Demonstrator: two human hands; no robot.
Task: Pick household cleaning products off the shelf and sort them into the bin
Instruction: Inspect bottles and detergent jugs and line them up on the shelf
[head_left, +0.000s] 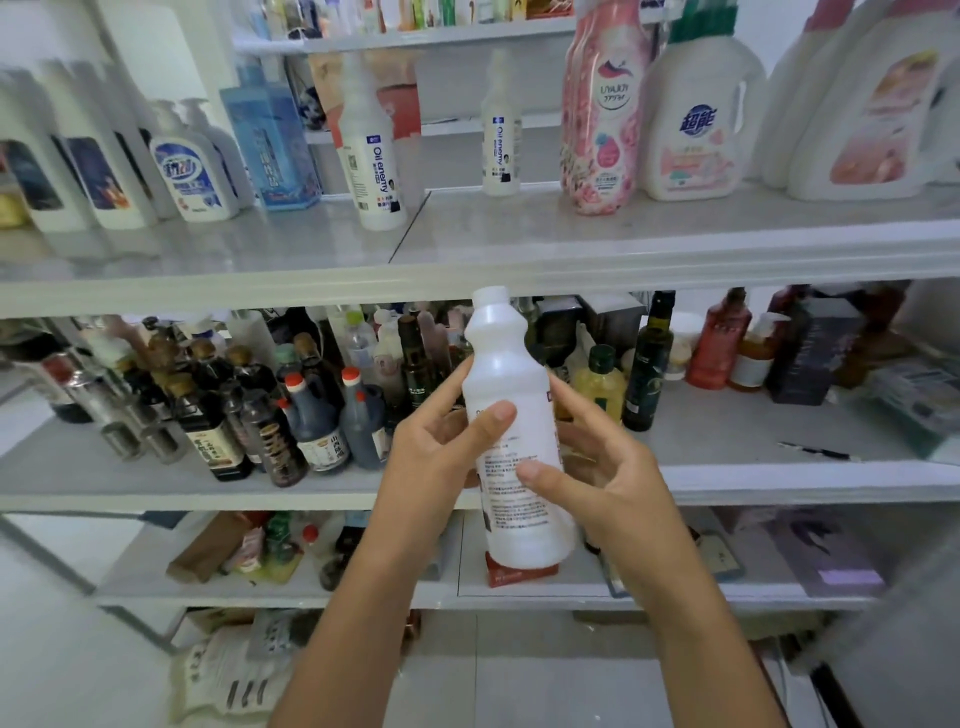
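A white plastic bottle (511, 410) with a white screw cap and small printed text is upright in front of the shelves, level with the second shelf. My left hand (441, 441) grips its left side, thumb across the front. My right hand (592, 457) holds its right side, thumb on the label and fingers behind. Two matching "Oil enemy" bottles, one at the front (371, 156) and one further back (500, 140), stand on the shelf above. No bin is in view.
The upper shelf (519, 249) also carries a pink bottle (602, 114), a white detergent jug (696, 119), a blue box (272, 150) and white bottles at left. The second shelf (753, 467) is crowded with dark sauce and oil bottles. Boxes and bags lie lower down.
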